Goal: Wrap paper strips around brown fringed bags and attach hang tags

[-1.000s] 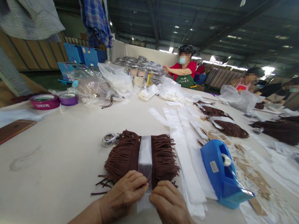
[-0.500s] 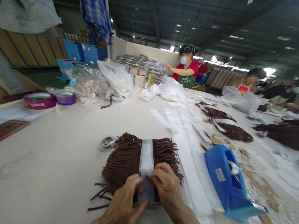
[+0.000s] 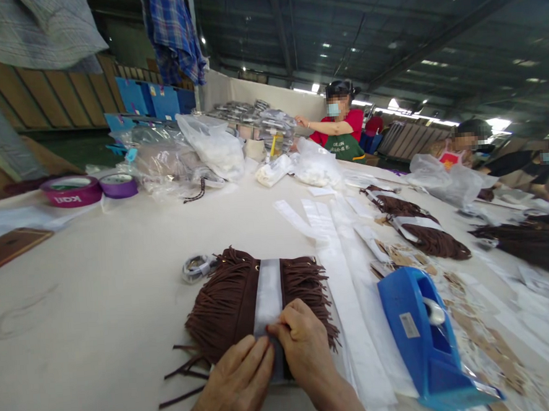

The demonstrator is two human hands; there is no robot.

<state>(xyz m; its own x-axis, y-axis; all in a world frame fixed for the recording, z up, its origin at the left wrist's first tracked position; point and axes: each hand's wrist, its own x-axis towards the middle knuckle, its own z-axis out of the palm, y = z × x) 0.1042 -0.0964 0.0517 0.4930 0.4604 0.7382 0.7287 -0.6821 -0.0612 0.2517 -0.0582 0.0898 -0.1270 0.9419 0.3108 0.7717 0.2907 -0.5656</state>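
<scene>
A brown fringed piece lies on the pale table in front of me, with a white paper band wrapped across its middle. My right hand pinches the near end of that band with thumb and forefinger. My left hand lies beside it, fingers stretched out and pressing on the band's lower end and the fringe.
A blue tape dispenser stands right of the piece, past a stack of white paper strips. A tape roll lies behind the fringe. More fringed pieces, plastic bags, purple tape rolls and seated people fill the far side.
My hands moved up from the table edge onto the band's near end. The right hand went from a loose fist to a pinch on the band; the left flattened out.
</scene>
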